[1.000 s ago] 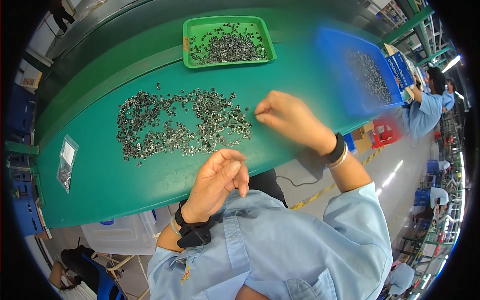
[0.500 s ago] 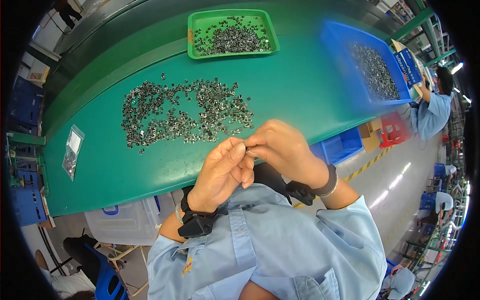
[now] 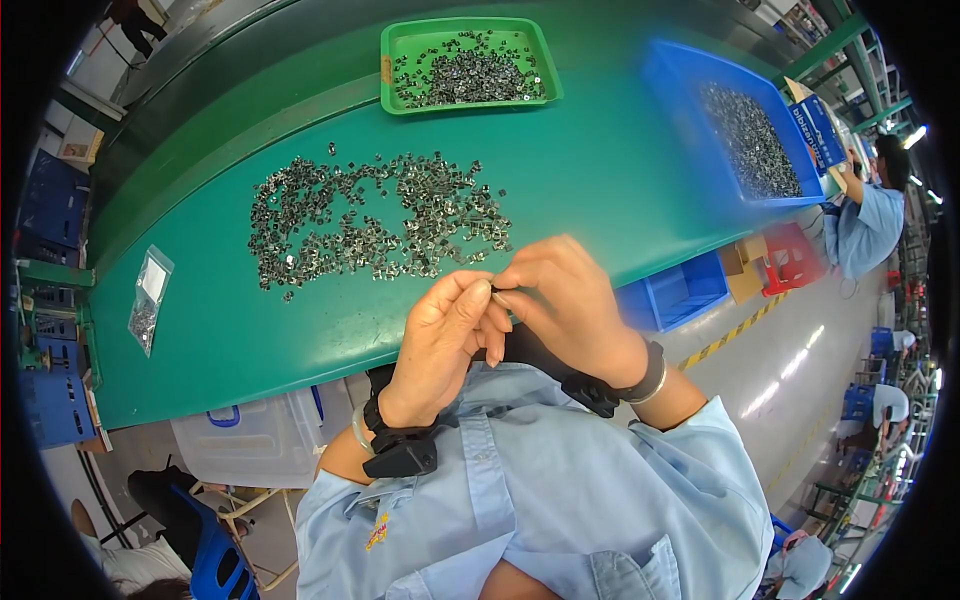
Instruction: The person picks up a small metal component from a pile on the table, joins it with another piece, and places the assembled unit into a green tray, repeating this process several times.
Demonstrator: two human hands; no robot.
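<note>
Both hands meet over the near edge of the green table (image 3: 330,345). My left hand (image 3: 447,335) pinches a tiny dark part (image 3: 495,289) between thumb and forefinger. Against the same part, the thumb and forefinger of my right hand (image 3: 565,300) are pressed from the other side. Fingers cover most of it, so its kind is hidden. Beyond my hands spreads a loose pile of small black-and-silver metal parts (image 3: 430,215). Further back, a shallow green tray (image 3: 470,108) holds more of these small parts.
A blue bin (image 3: 680,120) of similar small parts stands at the right. At the left lies a clear plastic bag (image 3: 150,290) with small pieces. Below the table are an open blue crate (image 3: 690,300) and a clear lidded box (image 3: 240,450). Another person (image 3: 865,220) works at far right.
My right forefinger and thumb have shifted slightly, and a bit more of the dark part shows between the fingertips. The view has moved a little; pile and trays look the same.
</note>
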